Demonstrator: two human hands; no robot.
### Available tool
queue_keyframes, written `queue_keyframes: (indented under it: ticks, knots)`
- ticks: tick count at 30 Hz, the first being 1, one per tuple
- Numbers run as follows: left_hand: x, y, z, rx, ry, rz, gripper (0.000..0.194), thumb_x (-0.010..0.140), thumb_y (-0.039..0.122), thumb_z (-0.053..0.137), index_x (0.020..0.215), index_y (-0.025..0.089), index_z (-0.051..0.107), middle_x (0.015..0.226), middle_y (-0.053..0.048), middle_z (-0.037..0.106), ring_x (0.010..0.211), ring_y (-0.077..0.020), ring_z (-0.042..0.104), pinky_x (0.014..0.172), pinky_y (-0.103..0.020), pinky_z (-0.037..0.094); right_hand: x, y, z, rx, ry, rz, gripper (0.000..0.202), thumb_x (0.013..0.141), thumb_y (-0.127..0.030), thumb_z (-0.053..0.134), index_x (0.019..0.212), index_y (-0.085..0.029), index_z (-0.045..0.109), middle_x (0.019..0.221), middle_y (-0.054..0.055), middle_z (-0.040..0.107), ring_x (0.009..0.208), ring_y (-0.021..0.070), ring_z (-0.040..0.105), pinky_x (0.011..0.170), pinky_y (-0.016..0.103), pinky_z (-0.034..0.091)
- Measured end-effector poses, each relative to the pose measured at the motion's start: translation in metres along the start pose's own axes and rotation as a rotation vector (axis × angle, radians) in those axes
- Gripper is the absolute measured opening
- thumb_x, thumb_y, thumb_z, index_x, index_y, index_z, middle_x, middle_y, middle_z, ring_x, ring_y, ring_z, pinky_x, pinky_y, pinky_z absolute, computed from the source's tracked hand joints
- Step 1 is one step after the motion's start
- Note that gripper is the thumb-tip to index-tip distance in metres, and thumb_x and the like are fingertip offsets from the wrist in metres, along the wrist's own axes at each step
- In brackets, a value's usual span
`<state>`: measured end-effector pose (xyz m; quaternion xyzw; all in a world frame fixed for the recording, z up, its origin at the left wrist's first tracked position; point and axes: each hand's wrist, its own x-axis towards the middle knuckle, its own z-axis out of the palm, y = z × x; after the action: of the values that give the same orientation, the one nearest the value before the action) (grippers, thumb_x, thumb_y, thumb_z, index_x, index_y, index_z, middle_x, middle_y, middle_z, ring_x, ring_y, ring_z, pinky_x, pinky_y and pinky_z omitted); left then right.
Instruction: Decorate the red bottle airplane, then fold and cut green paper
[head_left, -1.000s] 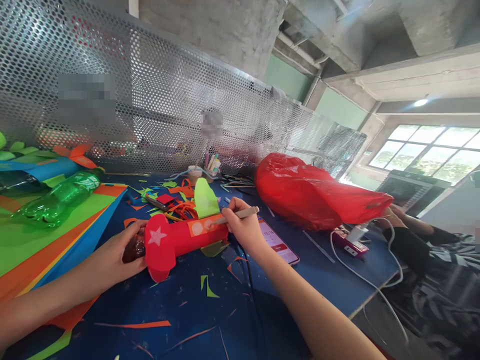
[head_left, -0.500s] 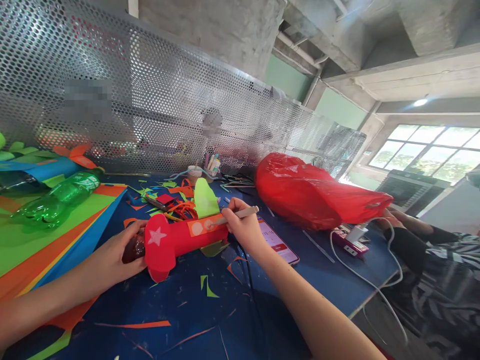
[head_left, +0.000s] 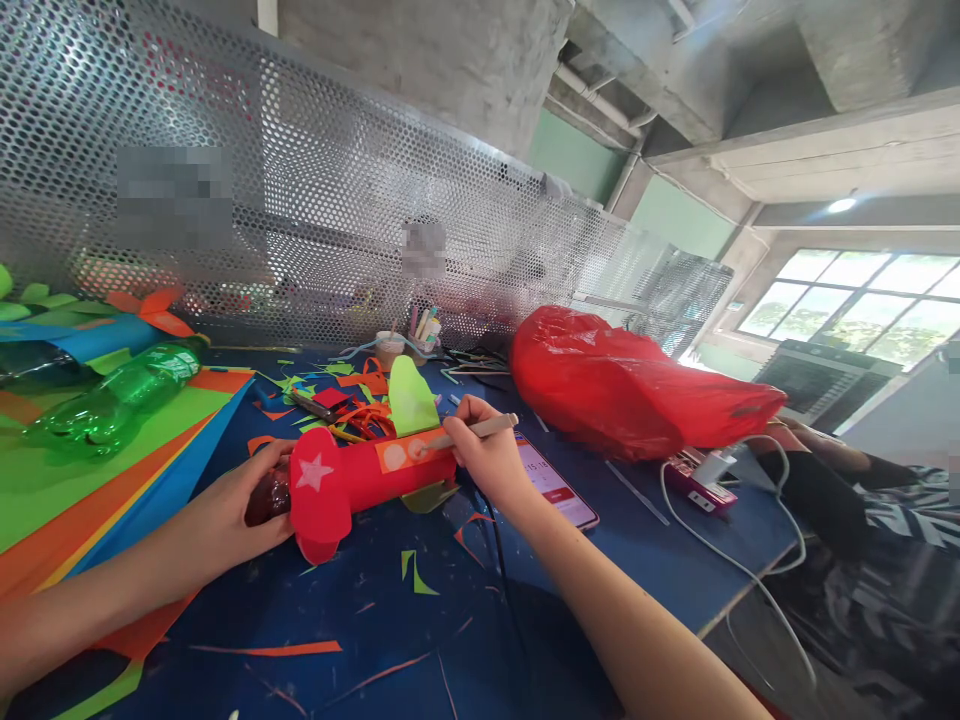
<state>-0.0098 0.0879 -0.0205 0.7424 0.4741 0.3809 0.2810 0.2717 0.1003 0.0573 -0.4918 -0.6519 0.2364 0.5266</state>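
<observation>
Red tube (head_left: 367, 478) lies on its side, centre-left of the frame, on the blue table (head_left: 420, 665). Your left hand (head_left: 214, 500) is closed round its dark see-through end; your right hand (head_left: 487, 455), well apart from it, pinches a pen (head_left: 491, 426), tip at the pale circles on the orange strip (head_left: 409, 453). Can't tell if the tip touches or just hovers

Risks, my guess: tube is round, so if your left grip slackens it could roll and the pen would skid off the circle. Press too hard and the paper wrap may dent or shift. Green fin (head_left: 411, 393) stands just beside your right fingers; a knuckle knock could bend it. Phone (head_left: 561, 492), right of centre, and the black cord (head_left: 501, 560), lower centre, sit close to your right forearm; a wide sweep could nudge one or snag the other. Scraps (head_left: 330, 395) behind the tube could catch if you turn it
</observation>
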Motion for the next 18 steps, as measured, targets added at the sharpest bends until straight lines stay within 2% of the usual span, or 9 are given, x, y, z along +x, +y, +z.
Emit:
queue_keyframes:
  ticks: [6,15,18]
  knots:
    - [0.000,-0.001,0.001,0.001,0.012,0.009,0.059,0.080,0.047,0.059,0.133,0.022,0.049,0.132,-0.013,0.067,0.114,-0.0306,0.067,0.097,-0.044,0.053,0.000,0.000,0.000,-0.013,-0.022,0.009,0.017,0.071,-0.026,0.052,0.060,-0.026,0.040,0.044,-0.008,0.040,0.043,0.0114,0.034,0.047,0.025,0.024]
    - [0.006,-0.025,-0.003,0.008,-0.026,0.003,0.065,0.079,0.048,0.062,0.137,0.022,0.047,0.134,-0.014,0.066,0.117,-0.0321,0.067,0.097,-0.044,0.054,0.000,0.000,0.001,-0.007,-0.023,0.005,0.018,0.072,-0.027,0.053,0.060,-0.026,0.039,0.044,-0.008,0.041,0.044,0.0120,0.036,0.047,0.025,0.024]
    - [0.006,-0.026,-0.002,0.014,-0.027,0.011,0.064,0.078,0.049,0.062,0.136,0.023,0.048,0.132,-0.013,0.067,0.115,-0.0319,0.067,0.097,-0.045,0.053,0.000,0.000,0.001,-0.006,-0.016,0.011,0.017,0.072,-0.028,0.053,0.061,-0.025,0.041,0.044,-0.008,0.041,0.044,0.0120,0.036,0.047,0.025,0.025]
